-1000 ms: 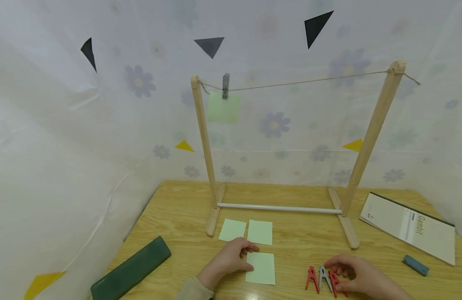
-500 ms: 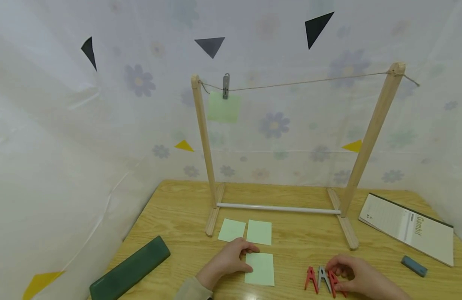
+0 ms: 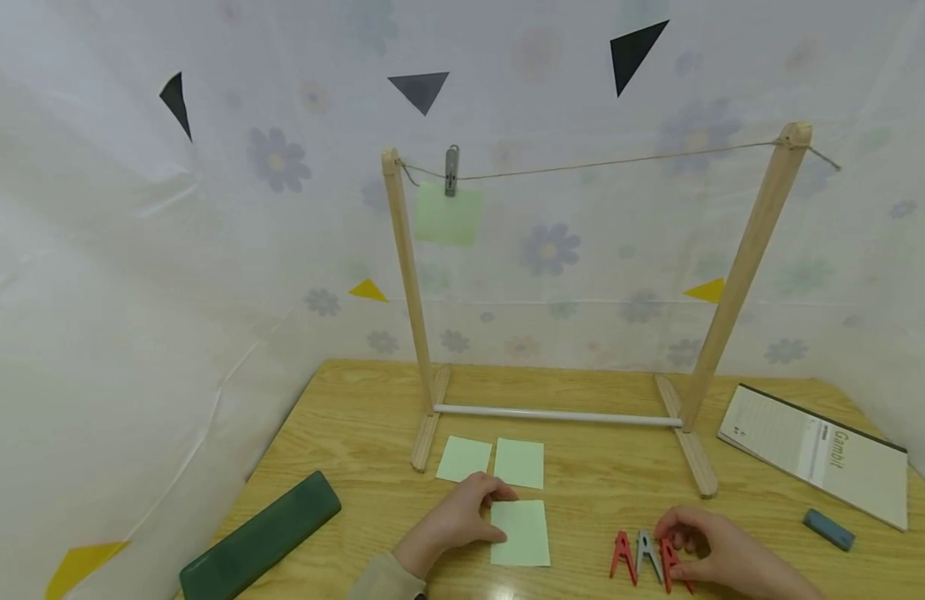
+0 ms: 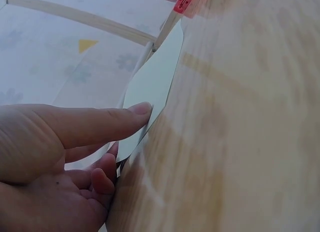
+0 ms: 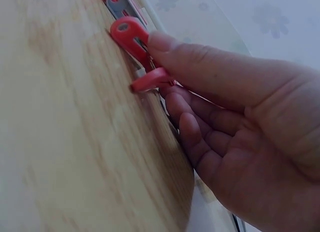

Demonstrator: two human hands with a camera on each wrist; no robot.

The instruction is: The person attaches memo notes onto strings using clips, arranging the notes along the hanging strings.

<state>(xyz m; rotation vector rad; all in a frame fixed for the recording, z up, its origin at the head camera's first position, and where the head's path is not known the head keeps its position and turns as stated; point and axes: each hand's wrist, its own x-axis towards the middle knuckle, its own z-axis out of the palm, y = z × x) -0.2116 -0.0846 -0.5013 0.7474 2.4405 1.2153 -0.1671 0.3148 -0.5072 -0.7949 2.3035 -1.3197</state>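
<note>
At the lower centre of the frame, a thin, square, pale green paper sheet [image 3: 524, 537] lies on the wood-grained yellow worktop [image 3: 597, 492]. The left hand [image 3: 457, 514] has its thumb on the sheet's left edge and its fingers bent near the far edge; I cannot tell whether they pinch it or merely touch. At the lower right, the right hand [image 3: 713, 552] grips a red, A-shaped, plastic-looking clip [image 5: 129, 41] between thumb and fingers, with a matching grey clip [image 3: 643, 542] and a second red clip [image 3: 622, 545] standing just beside it to the left. The sheet should be almost weightless and limp, easy to crease and awkward to lift while flat, so a light pinch at a corner or edge suits it best. The clip should be light but stiff and springy; its spread legs look the best place to squeeze, well down, as smooth plastic could slip.
</note>
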